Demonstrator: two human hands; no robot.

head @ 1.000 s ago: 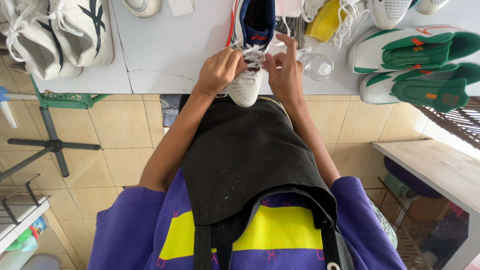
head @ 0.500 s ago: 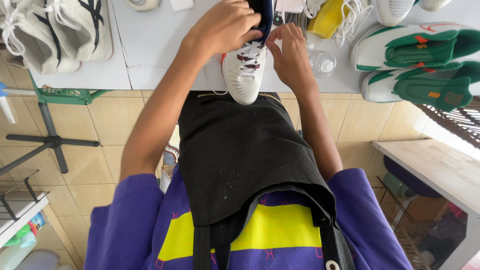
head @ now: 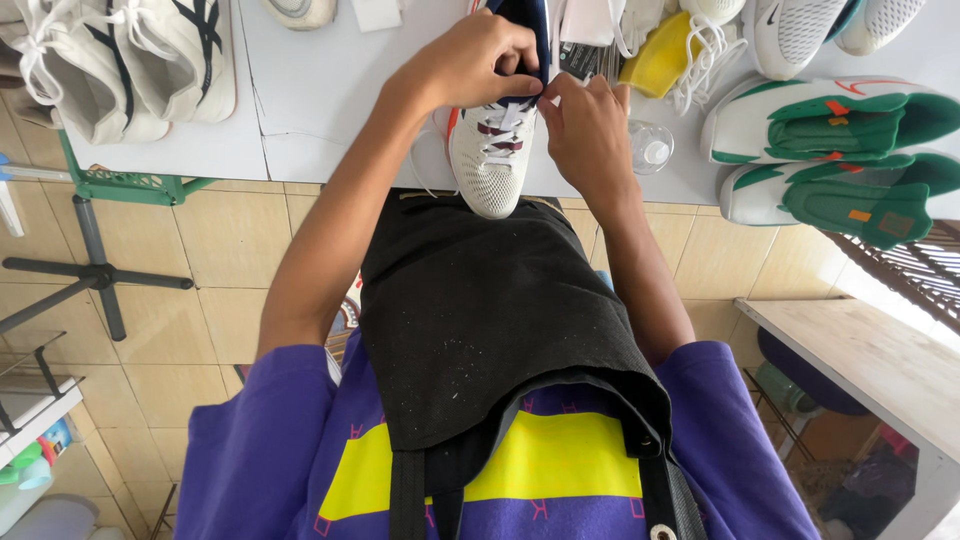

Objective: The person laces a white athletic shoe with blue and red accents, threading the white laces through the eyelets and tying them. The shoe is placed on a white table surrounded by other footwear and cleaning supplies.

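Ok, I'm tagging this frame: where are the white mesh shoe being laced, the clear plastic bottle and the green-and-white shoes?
white mesh shoe [head: 490,170], head view, on its mesh toe.
clear plastic bottle [head: 652,146], head view, near its cap.
green-and-white shoes [head: 835,115], head view, on the upper shoe's green side.

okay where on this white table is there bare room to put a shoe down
Bare table lies between the white shoes at the far left and the left hand. Right of the right hand it is crowded: clear bottle, yellow item, green-and-white shoes.
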